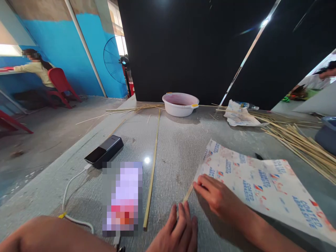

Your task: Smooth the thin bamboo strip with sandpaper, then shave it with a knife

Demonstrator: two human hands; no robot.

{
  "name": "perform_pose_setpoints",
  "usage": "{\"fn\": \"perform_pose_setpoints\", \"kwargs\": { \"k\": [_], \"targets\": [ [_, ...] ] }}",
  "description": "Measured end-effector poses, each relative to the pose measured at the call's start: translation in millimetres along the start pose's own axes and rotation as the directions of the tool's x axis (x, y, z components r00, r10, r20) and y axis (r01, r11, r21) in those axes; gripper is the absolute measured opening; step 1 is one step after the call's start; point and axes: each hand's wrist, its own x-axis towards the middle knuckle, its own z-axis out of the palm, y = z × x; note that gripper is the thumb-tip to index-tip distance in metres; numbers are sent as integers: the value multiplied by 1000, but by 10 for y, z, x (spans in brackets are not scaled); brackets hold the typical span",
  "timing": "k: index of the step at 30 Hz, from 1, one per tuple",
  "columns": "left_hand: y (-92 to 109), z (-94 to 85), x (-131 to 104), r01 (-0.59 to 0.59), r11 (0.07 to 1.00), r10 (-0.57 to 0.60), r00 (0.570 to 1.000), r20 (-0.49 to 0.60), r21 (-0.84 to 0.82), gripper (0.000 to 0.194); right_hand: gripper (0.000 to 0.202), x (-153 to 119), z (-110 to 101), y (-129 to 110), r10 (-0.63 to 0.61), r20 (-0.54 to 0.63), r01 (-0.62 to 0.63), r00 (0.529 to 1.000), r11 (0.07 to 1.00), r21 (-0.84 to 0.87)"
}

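Note:
On the grey table, my left hand (pixel 179 229) lies over a thin pale strip (pixel 188 193), its fingers close together and pressing the strip down. My right hand (pixel 212 192) pinches the far part of the same strip between thumb and fingers, beside the left edge of a printed abrasive sheet (pixel 244 178). The part of the strip under my left hand is hidden. A longer yellowish strip (pixel 152 175) lies by itself left of my hands.
A phone (pixel 126 196) and a black power bank (pixel 104 151) with a white cable lie left. A white basin (pixel 180 104) stands at the back. Bundled strips (pixel 301 140), crumpled paper (pixel 240 115) and a dark basin (pixel 327 134) are right. A seated person (pixel 39 71) is far left.

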Motion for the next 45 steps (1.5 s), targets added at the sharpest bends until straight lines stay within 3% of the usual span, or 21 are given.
{"fn": "perform_pose_setpoints", "kwargs": {
  "k": [2,7,11,16,20,26,32,36,40,45],
  "targets": [
    [6,2,-6,-4,1000,4,1000,0,8,35,40,4,-1,3,-34,21,33,999,999,25],
    [-4,-7,-15,-22,1000,22,999,39,10,34,51,-14,-23,30,44,35,-44,998,999,0],
    [-11,-38,-7,-19,1000,19,999,38,8,35,49,-37,-22,-8,3,71,-7,997,998,55],
    [-16,-58,-34,-25,999,29,995,94,-39,38,57,-32,-34,59,90,55,-92,994,996,21],
    [-10,-26,-83,-70,995,78,990,118,-76,49,52,-32,-46,67,36,65,-36,997,999,-2],
    [77,74,-114,6,995,-2,999,36,-98,51,52,-26,-50,60,84,46,-86,995,996,26],
    [76,73,-103,7,995,-6,1000,13,-98,52,46,-24,-54,-37,13,60,-17,998,997,72],
    [40,-1,-76,23,995,-19,999,42,-92,47,58,-60,-52,227,114,55,-116,992,993,29],
    [2,3,-64,9,996,-4,999,53,-94,48,57,-103,-62,474,152,44,-150,987,988,-42],
    [-48,74,-48,-19,996,23,999,44,-90,59,55,-81,-64,168,56,74,-58,996,998,25]
  ]
}}
